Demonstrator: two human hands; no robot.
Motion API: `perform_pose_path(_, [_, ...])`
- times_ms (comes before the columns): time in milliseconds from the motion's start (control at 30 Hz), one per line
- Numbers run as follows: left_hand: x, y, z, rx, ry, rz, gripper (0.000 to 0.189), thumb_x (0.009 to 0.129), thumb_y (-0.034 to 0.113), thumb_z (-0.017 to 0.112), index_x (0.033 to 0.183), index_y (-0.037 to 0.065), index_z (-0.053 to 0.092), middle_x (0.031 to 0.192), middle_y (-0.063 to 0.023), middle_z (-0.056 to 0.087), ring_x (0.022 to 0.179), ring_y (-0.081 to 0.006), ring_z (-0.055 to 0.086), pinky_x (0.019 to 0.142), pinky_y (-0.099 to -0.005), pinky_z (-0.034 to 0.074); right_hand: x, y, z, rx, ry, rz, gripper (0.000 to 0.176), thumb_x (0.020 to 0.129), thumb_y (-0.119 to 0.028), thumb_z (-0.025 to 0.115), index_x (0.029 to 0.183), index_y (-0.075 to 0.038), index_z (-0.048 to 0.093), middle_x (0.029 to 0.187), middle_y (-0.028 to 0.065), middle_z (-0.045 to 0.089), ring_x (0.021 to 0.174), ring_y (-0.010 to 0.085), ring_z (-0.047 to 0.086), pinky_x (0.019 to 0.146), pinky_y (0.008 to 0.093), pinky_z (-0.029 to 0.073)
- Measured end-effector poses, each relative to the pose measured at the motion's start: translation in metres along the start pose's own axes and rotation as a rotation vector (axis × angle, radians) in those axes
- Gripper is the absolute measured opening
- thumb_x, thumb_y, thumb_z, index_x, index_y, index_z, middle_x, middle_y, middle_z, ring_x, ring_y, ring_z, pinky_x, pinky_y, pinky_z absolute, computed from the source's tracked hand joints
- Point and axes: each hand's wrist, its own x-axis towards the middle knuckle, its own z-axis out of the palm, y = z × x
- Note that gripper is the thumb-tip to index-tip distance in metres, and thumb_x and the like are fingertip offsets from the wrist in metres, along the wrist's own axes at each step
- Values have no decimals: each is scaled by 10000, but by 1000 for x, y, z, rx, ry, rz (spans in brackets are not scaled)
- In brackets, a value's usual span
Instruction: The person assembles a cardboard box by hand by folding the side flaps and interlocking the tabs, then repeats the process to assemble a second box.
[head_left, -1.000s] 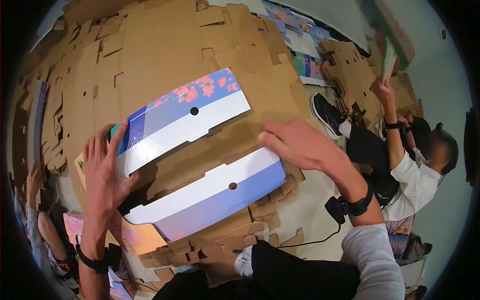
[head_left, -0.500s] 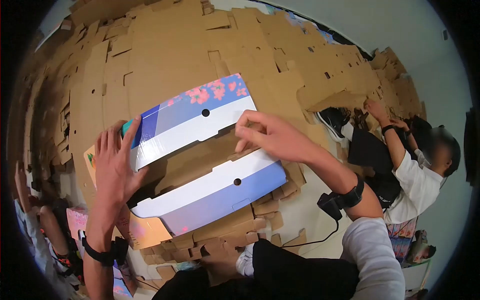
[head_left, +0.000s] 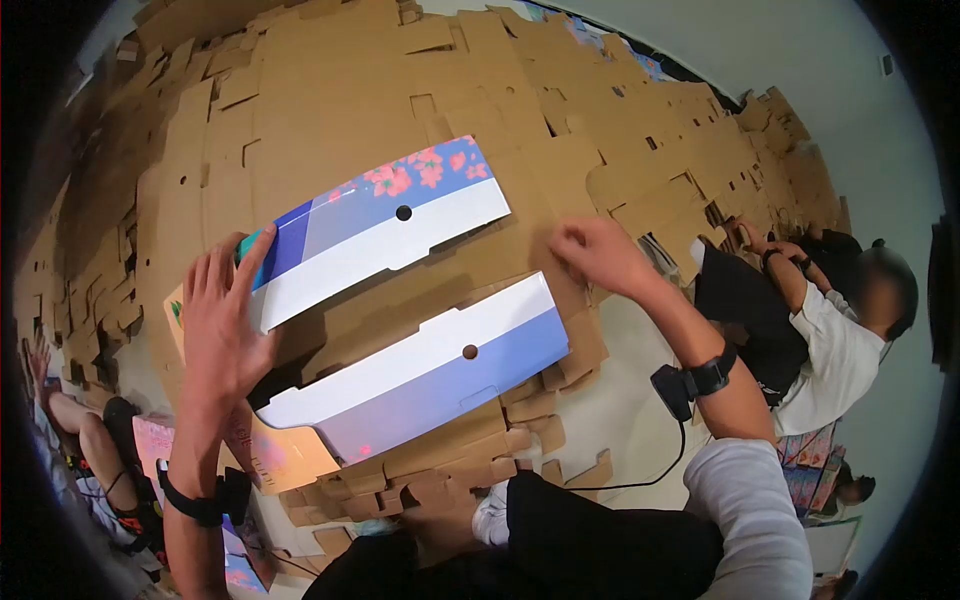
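While my left hand (head_left: 220, 320) lies across the left end of the carton (head_left: 340, 287), fingers spread over the purple and teal corner and thumb reaching toward the opening, I cannot tell whether it pinches the cardboard or simply bears on it. My right hand (head_left: 605, 258) is off the carton, beyond its right end, fingers curled loosely with nothing showing in them; how tightly they close is hidden. The carton lies mostly between the two, its long gap facing up, with the far panel (head_left: 350, 213) and near panel (head_left: 425, 392) well apart. To handle it well, I judge that my left hand should steady that end with light, even pressure, and my right should take a panel by its edge, since a push at mid-length could crease the board.

Pink blossoms (head_left: 425, 165) decorate the far panel; small pale marks near them are too tiny to read. The orange flap (head_left: 295, 455) at the near left carries faint lettering I cannot make out, and I find no brand. Farther out, brown cardboard (head_left: 340, 90) spreads around, a pink printed box (head_left: 150, 437) shows at lower left, and a person in a white shirt (head_left: 838, 365) is at right.
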Motion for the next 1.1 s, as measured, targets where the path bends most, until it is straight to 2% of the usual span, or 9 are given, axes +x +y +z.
perform_pose_path(100, [-2, 0, 1, 22, 9, 7, 1011, 645, 82, 796, 1607, 189, 502, 1447, -175, 553, 1315, -411, 529, 1188, -512, 393, -19, 14, -7, -467, -99, 57, 383, 1086, -321, 617, 913, 1, 733, 793, 60, 753, 675, 118, 710, 638, 296, 579])
perform_pose_path(200, [-3, -1, 1, 7, -22, -16, 995, 657, 92, 780, 1607, 191, 501, 1449, -185, 550, 1333, -419, 523, 1187, -520, 391, -43, 18, -22, 9, -288, 441, 476, 1091, -413, 603, 908, 0, 752, 771, 64, 734, 727, 137, 733, 680, 305, 604])
perform_pose_path(300, [-5, -4, 5, 28, -19, -19, 991, 661, 97, 764, 1610, 190, 495, 1453, -197, 545, 1360, -428, 512, 1189, -526, 387, -59, 35, -32, 119, -488, 545, 416, 1101, -369, 606, 1016, 7, 762, 897, 65, 763, 814, 145, 752, 745, 278, 614])
perform_pose_path(400, [-7, -5, 7, 15, -44, -66, 988, 662, 105, 757, 1612, 181, 494, 1461, -206, 541, 1382, -446, 497, 1198, -536, 383, -67, 59, -31, 411, -542, 427, 337, 1106, -297, 613, 1173, 8, 739, 1073, 68, 765, 970, 144, 750, 841, 285, 612])
perform_pose_path(600, [-21, 1, 0, -49, -66, -184, 980, 718, 184, 823, 1631, 157, 467, 1450, -217, 547, 1351, -446, 515, 1176, -548, 400, -58, 42, -34, 990, -359, 319, 329, 1090, -119, 589, 1382, 17, 657, 1287, 67, 732, 1199, 154, 703, 1101, 319, 534])
perform_pose_path(700, [-32, 19, -16, 8, -149, -215, 1005, 745, 256, 866, 1646, 127, 439, 1422, -227, 556, 1311, -441, 535, 1141, -546, 422, -39, 30, -20, 818, -193, 266, 369, 1085, -161, 591, 1416, -7, 644, 1298, 71, 723, 1173, 153, 703, 1064, 296, 547])
perform_pose_path(867, [-44, 34, -34, -97, -205, -289, 1003, 741, 286, 892, 1621, 91, 452, 1319, -205, 587, 1200, -426, 589, 1047, -530, 477, -5, 34, 4, 905, -113, 268, 241, 1112, -242, 568, 1229, -60, 672, 1257, 67, 710, 1207, 197, 701, 1081, 341, 542])
perform_pose_path(1033, [-34, 39, -39, -333, -191, -525, 951, 720, 244, 894, 1572, 97, 498, 1239, -181, 580, 1128, -404, 608, 976, -493, 520, 19, -1, 2, 1011, -56, 144, 430, 1112, -423, 597, 1373, -81, 622, 1339, 70, 683, 1267, 207, 649, 1110, 393, 490])
perform_pose_path(1100, [-35, 43, -38, -274, -135, -423, 935, 704, 208, 892, 1550, 98, 511, 1228, -182, 571, 1129, -396, 604, 978, -499, 518, 32, -17, 0, 1165, -95, 120, 494, 1105, -480, 604, 1412, -94, 607, 1366, 69, 674, 1269, 207, 643, 1113, 407, 486])
